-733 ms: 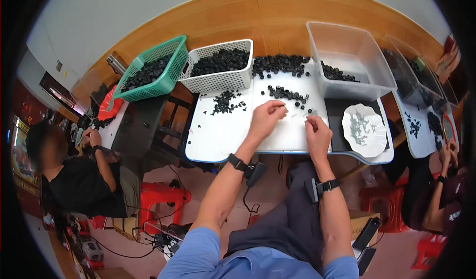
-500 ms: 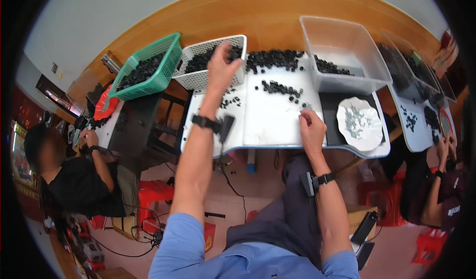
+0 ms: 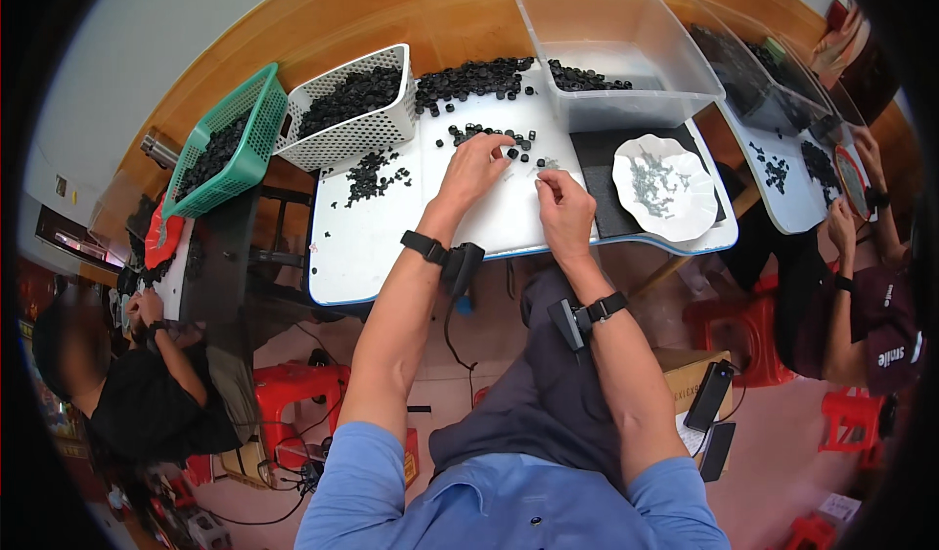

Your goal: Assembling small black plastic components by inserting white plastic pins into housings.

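My left hand (image 3: 473, 171) is over the middle of the white tabletop (image 3: 364, 242), thumb and forefinger closed about a small black cap-like part (image 3: 512, 153). Just right of it, my right hand (image 3: 567, 210) is pinched; whatever its fingertips hold is too small to make out. Beyond both hands lies a loose row of small black round parts (image 3: 469, 132), partly hidden by my left hand. To the right, a white scalloped plate (image 3: 694, 220) bears small clear or greenish pieces (image 3: 653, 180).
A white basket (image 3: 335, 137), a green basket (image 3: 256, 149) and a clear bin (image 3: 636, 110) contain black parts. Between them is a black heap (image 3: 474, 81); smaller pieces (image 3: 372, 178) lie at left. The plate rests on a black mat (image 3: 599, 159). People work on both sides.
My left hand has left the white basket and come down to the tabletop beside my right hand, with a small black part at its fingertips. My right hand stays pinched. The view has shifted.
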`<state>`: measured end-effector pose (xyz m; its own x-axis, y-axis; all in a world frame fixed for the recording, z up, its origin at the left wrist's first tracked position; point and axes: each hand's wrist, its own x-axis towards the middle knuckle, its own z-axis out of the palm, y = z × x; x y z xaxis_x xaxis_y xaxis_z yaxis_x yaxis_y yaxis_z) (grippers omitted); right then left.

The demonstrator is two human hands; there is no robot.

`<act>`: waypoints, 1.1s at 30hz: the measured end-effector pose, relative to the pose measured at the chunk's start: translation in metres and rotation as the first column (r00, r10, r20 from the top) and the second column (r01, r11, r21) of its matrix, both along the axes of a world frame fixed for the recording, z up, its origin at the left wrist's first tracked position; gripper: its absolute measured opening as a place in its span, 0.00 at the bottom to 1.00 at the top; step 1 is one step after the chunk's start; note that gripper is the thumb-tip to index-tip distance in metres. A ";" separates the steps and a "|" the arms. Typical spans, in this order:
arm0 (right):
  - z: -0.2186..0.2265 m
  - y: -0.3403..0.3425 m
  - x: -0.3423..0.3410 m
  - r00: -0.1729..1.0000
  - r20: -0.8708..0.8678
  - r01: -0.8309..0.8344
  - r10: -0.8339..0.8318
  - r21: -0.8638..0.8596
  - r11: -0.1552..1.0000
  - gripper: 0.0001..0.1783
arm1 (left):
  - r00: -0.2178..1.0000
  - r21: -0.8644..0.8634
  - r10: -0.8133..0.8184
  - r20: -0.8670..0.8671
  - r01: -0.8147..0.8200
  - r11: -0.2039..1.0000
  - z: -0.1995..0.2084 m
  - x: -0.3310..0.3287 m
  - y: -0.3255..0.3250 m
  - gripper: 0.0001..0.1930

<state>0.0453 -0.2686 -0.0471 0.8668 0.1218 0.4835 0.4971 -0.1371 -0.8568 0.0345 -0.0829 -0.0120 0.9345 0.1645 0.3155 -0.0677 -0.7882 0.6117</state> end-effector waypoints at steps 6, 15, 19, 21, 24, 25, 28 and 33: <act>0.001 0.001 -0.002 1.000 0.005 -0.003 0.003 -0.020 1.000 0.05 | 0.998 0.095 0.003 -0.055 0.002 0.995 -0.005 0.009 0.002 0.16; 0.002 -0.001 0.000 1.000 -0.002 -0.025 0.025 -0.047 0.999 0.04 | 1.000 -0.116 0.001 0.009 0.000 0.993 -0.005 -0.011 -0.009 0.14; 0.004 0.001 -0.002 0.999 -0.014 -0.031 0.030 -0.052 0.998 0.04 | 0.984 -0.118 0.096 0.150 -0.079 0.990 -0.016 -0.020 -0.008 0.12; 0.003 0.001 -0.001 1.000 -0.006 -0.027 0.027 -0.053 0.998 0.04 | 0.971 -0.069 0.106 0.212 -0.093 0.993 -0.018 -0.023 -0.006 0.12; 0.001 0.000 0.000 1.000 -0.002 -0.026 0.026 -0.069 0.997 0.04 | 0.947 -0.063 0.288 0.140 -0.282 0.957 -0.019 -0.027 -0.002 0.12; 0.002 0.001 0.000 1.000 0.006 -0.024 0.025 -0.074 0.997 0.04 | 0.946 -0.064 0.293 0.139 -0.287 0.956 -0.021 -0.029 0.004 0.12; 0.002 0.002 -0.001 1.000 0.011 -0.026 0.027 -0.080 0.996 0.04 | 0.959 0.078 0.239 0.150 -0.253 0.964 -0.023 -0.031 0.009 0.13; 0.000 0.002 0.000 1.000 0.017 -0.020 0.022 -0.093 0.995 0.04 | 0.972 0.200 0.082 0.222 -0.128 0.972 -0.010 -0.028 -0.003 0.15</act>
